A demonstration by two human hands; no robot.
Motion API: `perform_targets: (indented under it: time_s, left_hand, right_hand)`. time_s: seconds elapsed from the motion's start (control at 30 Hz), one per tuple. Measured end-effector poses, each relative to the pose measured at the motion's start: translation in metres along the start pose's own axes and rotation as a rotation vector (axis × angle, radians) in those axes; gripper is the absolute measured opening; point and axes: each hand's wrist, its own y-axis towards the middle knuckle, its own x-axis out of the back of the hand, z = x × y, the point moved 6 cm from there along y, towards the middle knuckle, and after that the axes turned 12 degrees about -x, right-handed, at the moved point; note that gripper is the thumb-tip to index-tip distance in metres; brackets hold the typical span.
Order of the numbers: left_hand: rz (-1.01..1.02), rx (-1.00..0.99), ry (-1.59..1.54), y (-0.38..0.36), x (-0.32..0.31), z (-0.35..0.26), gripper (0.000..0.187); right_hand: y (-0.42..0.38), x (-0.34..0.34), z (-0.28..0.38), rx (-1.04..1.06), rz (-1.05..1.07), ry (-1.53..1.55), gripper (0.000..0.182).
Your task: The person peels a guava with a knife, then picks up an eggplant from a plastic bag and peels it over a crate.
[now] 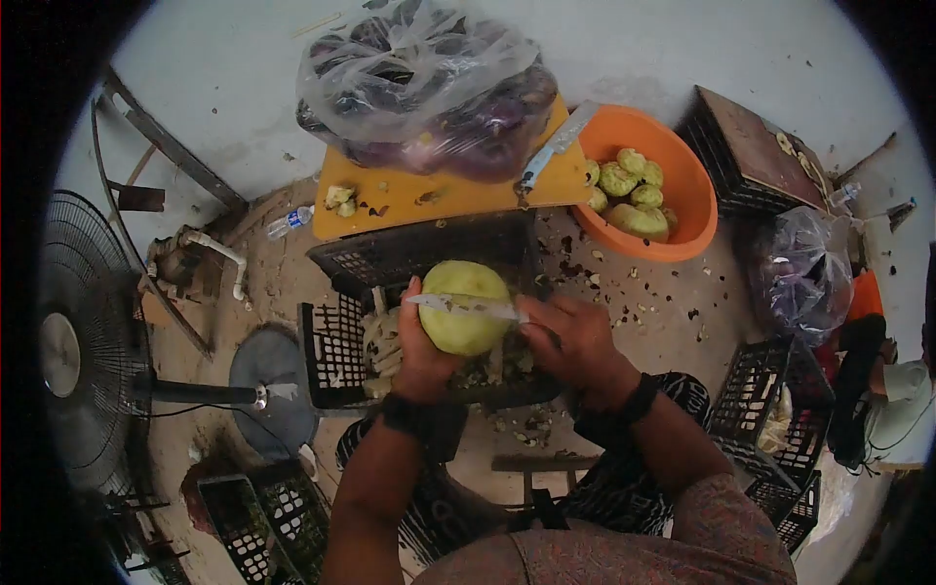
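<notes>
My left hand (421, 343) is closed around the left side of a round, pale green peeled eggplant (466, 327), holding it above a black plastic crate (330, 351). In my right hand (573, 343) is a knife (463, 306), its blade lying across the upper face of the eggplant and pointing left. My fingers cover the knife's handle. Beneath my hands, the crate contains pale strips and scraps, partly hidden by the eggplant and my wrists.
A clear bag of dark purple eggplants (429, 93) rests on a yellow board (361, 210), beside a second, blue-handled knife (558, 146). An orange basin (694, 195) holds several peeled pieces. A fan (73, 351) stands left; crates (751, 390) and another bag (801, 273) stand right.
</notes>
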Motion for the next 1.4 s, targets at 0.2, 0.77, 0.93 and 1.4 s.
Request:
perform_targets:
  time_s: [0.2, 0.77, 0.93, 1.4]
  left_hand:
    - [0.042, 0.050, -0.043, 0.000, -0.001, 0.006, 0.059]
    - [-0.005, 0.200, 0.226, -0.003, 0.023, 0.030, 0.059]
    - [-0.055, 0.310, 0.415, -0.020, 0.023, 0.059, 0.053]
    - [0.196, -0.094, 0.103, 0.045, -0.106, 0.105, 0.043]
  right_hand:
    - [-0.001, 0.002, -0.006, -0.026, 0.042, -0.076, 0.031]
    - [-0.006, 0.024, -0.055, -0.390, -0.113, -0.057, 0.024]
    - [-0.004, 0.040, -0.044, -0.286, -0.232, 0.001, 0.024]
    - [-0.027, 0.108, -0.085, -0.501, -0.432, 0.222, 0.023]
